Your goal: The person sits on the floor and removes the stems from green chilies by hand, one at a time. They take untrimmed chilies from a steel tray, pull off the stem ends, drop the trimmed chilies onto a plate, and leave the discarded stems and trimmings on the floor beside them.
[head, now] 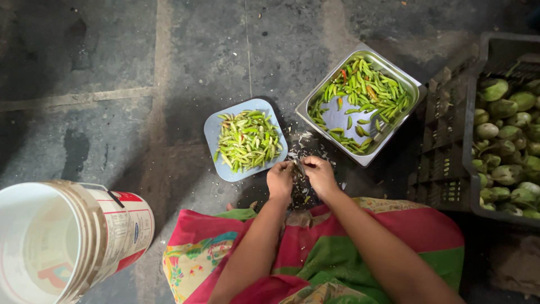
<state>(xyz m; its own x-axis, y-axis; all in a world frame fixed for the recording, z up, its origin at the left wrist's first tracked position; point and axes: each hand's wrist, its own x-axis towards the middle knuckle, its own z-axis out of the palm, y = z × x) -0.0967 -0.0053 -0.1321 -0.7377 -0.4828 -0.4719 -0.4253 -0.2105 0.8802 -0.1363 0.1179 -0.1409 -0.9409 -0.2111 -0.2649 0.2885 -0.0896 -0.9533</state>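
Observation:
My left hand (279,179) and my right hand (320,174) meet low over the stone floor, fingers closed around a small thin thing (298,166), probably a green chilli; it is too small to be sure. Just left of my hands lies a pale blue square plate (216,130) heaped with slit green chillies (247,141). To the upper right stands a steel tray (360,155) holding whole green chillies (368,90), a few of them red or orange. My lap is covered by pink and green cloth (315,247).
A white plastic bucket (67,239) lies on its side at the lower left. At the right edge a dark plastic crate (450,163) holds round green vegetables (506,141). Seeds and scraps (306,143) litter the floor by my hands.

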